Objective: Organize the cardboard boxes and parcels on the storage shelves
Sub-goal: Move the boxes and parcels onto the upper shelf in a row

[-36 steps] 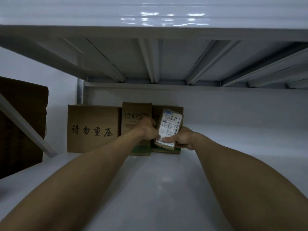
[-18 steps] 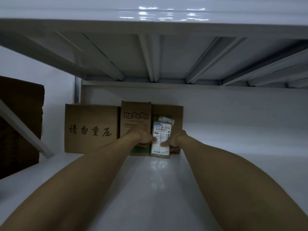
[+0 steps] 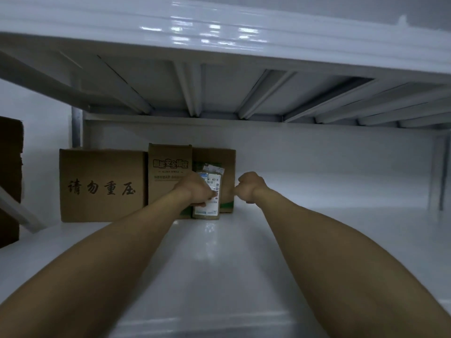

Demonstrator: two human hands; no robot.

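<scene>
A small labelled parcel [image 3: 210, 209] stands upright on the white shelf [image 3: 219, 269], leaning against the boxes behind it. My left hand [image 3: 195, 191] holds its left edge with fingers curled over the label. My right hand [image 3: 249, 187] is a loose fist just right of the parcel, apart from it and holding nothing. Behind stand a wide brown box with black characters [image 3: 102, 186], a taller printed box [image 3: 168, 167] and a third brown box [image 3: 228, 164], side by side at the back of the shelf.
A dark cardboard box [image 3: 9, 179] sits at the far left beside a slanted white brace [image 3: 19, 211]. The upper shelf [image 3: 219, 45] hangs low overhead. A metal upright [image 3: 436, 172] stands at the right; bare shelf stretches right of the boxes.
The parcel went from tilted in both hands to standing on the shelf. My right hand let go and drew off to the right. The view shifted slightly.
</scene>
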